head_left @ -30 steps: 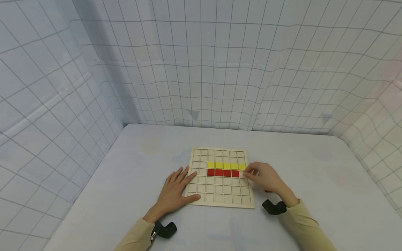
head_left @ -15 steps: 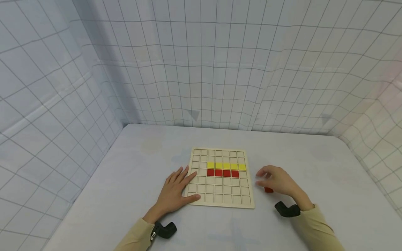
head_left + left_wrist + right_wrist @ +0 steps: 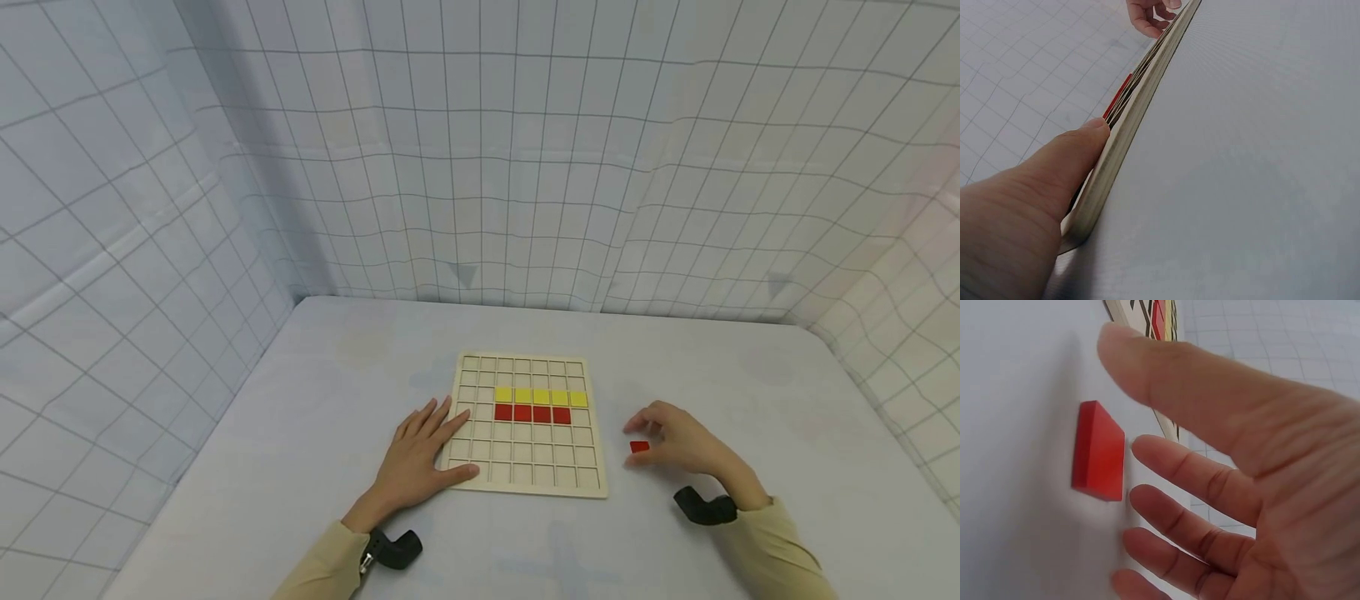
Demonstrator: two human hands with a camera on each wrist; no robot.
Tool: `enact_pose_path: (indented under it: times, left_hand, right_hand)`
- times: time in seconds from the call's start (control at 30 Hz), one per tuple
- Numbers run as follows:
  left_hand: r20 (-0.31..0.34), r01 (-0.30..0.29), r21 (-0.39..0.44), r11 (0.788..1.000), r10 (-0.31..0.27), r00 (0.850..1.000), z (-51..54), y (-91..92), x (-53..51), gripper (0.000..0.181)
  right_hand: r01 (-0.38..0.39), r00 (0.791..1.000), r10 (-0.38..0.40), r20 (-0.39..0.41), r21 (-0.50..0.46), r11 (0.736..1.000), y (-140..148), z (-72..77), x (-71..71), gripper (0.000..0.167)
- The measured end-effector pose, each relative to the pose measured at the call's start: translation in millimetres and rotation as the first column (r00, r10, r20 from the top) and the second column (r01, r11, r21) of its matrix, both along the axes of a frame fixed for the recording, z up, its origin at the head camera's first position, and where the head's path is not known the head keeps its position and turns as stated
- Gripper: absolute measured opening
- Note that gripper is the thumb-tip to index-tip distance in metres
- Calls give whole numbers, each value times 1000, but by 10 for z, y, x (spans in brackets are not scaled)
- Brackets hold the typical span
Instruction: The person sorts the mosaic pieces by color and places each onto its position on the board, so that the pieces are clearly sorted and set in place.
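A pale wooden grid board (image 3: 522,451) lies on the table, with a row of yellow tiles (image 3: 541,397) and below it a row of red tiles (image 3: 522,412) set in its squares. My left hand (image 3: 414,463) rests with spread fingers on the board's left edge; in the left wrist view the thumb (image 3: 1075,150) lies along the rim. To the right of the board, my right hand (image 3: 678,442) hovers around a loose red tile (image 3: 1102,453). Thumb and fingers are parted on either side of that tile, and no grip on it shows.
The white table (image 3: 360,358) has grid-patterned white curtains (image 3: 480,183) behind it and at both sides. Black wrist cameras, one on the left wrist (image 3: 397,550) and one on the right (image 3: 705,507), jut out near the sleeves.
My right hand has moved from the board's right edge, rightward and toward me, to the loose red tile, which has come into view. The left hand and board have stayed put.
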State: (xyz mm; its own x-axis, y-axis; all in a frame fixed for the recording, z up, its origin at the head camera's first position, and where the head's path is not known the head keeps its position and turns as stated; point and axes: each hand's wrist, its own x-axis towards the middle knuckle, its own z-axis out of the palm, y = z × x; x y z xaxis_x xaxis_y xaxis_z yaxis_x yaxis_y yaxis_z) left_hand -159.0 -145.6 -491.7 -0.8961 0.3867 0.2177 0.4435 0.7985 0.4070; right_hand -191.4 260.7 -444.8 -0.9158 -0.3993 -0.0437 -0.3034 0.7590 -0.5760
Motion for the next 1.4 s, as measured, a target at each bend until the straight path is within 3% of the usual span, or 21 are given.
enact_pose_path:
  times: [0.5,1.4]
  left_hand:
    - [15,9,3,1000,-9,1000,22,8,1,81]
    - [10,0,-2,1000,0,1000,-12,-4,-12,81]
  right_hand:
    - [-126,992,126,0,-33,991,160,-33,-16,35]
    - [-84,992,93,89,-98,992,114,-34,-27,26]
